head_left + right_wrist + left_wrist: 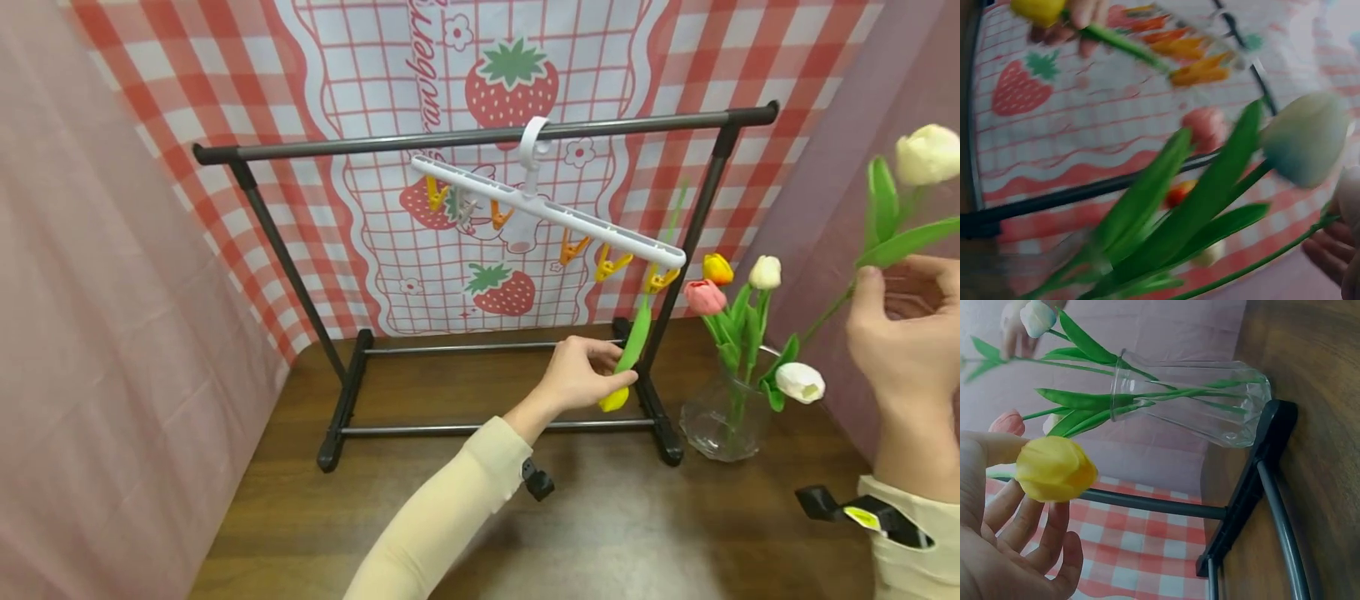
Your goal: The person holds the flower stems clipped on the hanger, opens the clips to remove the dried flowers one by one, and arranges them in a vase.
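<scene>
A yellow tulip [615,400] hangs head down beneath the right end of a white clip hanger [570,221], its stem at the end yellow clip [663,279]. My left hand [581,371] pinches it near the bloom; in the left wrist view the bloom [1054,469] lies by the thumb, other fingers loosely bent. At the far right, my right hand [911,333] pinches the stem of a white tulip [930,156], bloom upward. That stem slants down toward a clear glass vase [720,433]. In the right wrist view, fingers [1335,250] show at the edge, partly cut off.
The hanger hooks over a dark metal rack [360,143] with more orange, yellow and pale clips. Pink [705,297], orange-yellow [717,268] and white tulips [799,382] stand in the vase beside the rack's right foot. A checked strawberry cloth [510,83] hangs behind.
</scene>
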`<state>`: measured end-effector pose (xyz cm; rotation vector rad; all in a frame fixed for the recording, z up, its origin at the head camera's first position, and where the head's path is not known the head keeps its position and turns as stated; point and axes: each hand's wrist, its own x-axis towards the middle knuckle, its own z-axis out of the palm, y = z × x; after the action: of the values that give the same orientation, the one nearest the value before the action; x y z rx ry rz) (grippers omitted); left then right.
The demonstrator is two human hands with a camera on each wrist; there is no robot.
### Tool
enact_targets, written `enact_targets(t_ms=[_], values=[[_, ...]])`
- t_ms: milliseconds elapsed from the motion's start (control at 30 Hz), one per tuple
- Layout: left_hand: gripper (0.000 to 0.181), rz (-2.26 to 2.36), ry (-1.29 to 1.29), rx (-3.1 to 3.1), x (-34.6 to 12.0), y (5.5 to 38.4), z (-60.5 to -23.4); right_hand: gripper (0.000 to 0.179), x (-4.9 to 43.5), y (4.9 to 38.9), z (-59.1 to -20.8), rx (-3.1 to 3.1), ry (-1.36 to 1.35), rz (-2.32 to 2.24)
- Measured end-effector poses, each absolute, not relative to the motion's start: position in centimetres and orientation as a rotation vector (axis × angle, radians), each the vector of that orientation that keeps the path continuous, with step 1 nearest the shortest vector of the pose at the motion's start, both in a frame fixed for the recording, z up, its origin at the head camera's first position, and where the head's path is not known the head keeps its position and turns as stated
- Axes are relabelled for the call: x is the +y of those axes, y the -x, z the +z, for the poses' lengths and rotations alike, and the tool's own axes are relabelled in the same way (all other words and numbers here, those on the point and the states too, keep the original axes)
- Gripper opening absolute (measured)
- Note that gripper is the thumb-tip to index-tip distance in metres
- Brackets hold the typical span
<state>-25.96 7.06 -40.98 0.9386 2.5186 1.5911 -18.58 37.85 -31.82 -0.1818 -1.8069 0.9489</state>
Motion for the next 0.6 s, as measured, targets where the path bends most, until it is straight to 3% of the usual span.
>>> enact_targets(t_ms=[167,300,600], values=[[0.026,1.542,-0.96,2.549,6.9,26.1,-41.1,0.013,38.9,19.4,-34.4,-1.965,0.104,0.825],[0.026,1.522,-0.96,2.565,6.6,26.1,-41.1,0.037,39.4,19.3,-35.3,-2.23,0.156,0.728],[0.029,1.516,-0.948,2.569,6.4,26.0,-40.9,0.042,40.5,19.5,-36.6,-2.624,0.126,0.664]])
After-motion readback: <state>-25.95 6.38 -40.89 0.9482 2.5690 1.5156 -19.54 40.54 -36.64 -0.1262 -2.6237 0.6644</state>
